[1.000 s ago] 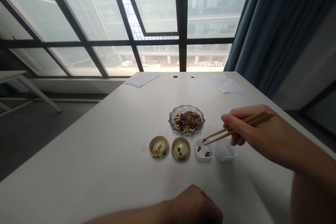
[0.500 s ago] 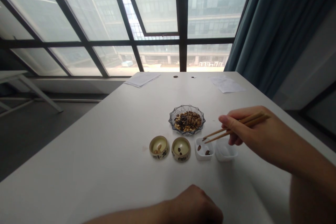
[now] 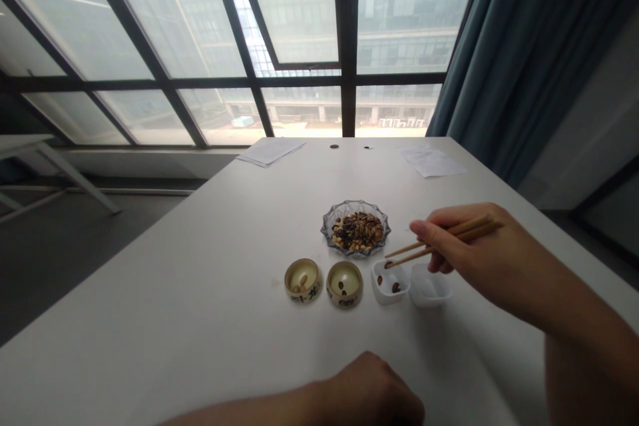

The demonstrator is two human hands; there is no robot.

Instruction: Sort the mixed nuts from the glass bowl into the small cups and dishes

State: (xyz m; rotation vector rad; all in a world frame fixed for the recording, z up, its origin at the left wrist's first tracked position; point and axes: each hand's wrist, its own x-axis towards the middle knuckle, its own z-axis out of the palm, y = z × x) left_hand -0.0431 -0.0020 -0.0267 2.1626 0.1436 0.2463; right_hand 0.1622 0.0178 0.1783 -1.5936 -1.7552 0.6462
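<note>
**Chopsticks [image 3: 413,257] at the back rim of a white container [image 3: 391,296]**

A broad window [image 3: 299,6] backs a white counter [image 3: 210,266], with a blue curtain [image 3: 474,60] at its right. Loose papers [image 3: 271,151] lie at the far left corner; more sheets [image 3: 433,161] lie at the far right.

Nearer stands a scalloped glass bowl [image 3: 355,254], filled with mixed seeds and pale pieces. Of the 2 hands, the right hand [image 3: 486,256] is closed around 2 chopsticks; the left hand [image 3: 372,386] rests knuckles up near the front, fingers hidden, so I cannot tell how open it is or if it holds anything.

A row stands before the bowl: a left cup [image 3: 302,297] with a few pale pieces, a right cup [image 3: 344,303] with 2 dark seeds, the white container, and a translucent container [image 3: 432,299] just beside it.

The chopstick tips are slightly apart. Inside the white container lie 2 dark seeds [image 3: 396,287]; 1 more seed [image 3: 388,265] shows at the lower tip, whether gripped I cannot tell.
</note>
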